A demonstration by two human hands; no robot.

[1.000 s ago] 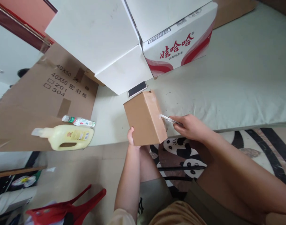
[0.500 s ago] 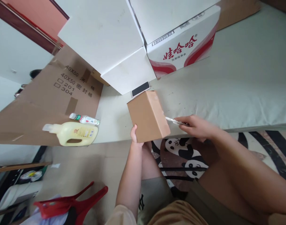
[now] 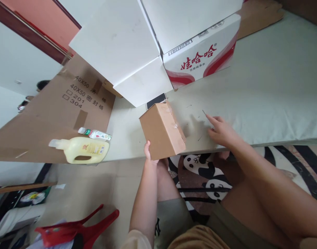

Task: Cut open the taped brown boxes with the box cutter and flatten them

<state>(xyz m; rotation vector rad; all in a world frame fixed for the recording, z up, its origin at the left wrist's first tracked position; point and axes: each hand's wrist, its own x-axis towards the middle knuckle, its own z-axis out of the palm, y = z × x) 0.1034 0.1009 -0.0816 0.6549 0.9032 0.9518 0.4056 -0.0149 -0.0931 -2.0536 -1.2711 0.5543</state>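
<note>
My left hand [image 3: 148, 152] grips a small brown cardboard box [image 3: 158, 135] at its near lower edge, thumb on the face and the other fingers hidden behind it. The box is tilted at the table's front edge; its right side [image 3: 175, 126] has a rough seam with shiny tape. To the right of the box, apart from it, my right hand [image 3: 220, 131] is closed with the index finger stretched forward. A thin dark tip [image 3: 204, 112] of a slim knife-like tool sticks out past that finger; the rest of it is hidden by the hand.
A phone-like dark slab [image 3: 155, 101] lies behind the box. White cartons [image 3: 200, 64] with red print stand at the back. On the left are a yellow jug [image 3: 85, 149], a small bottle [image 3: 96, 134] and a large brown carton [image 3: 88, 93]. A red chair [image 3: 78, 224] stands below left.
My right hand has drawn the tool away from the box's side, up and to the right. The box has turned slightly, showing more of its taped seam; my left hand keeps its hold.
</note>
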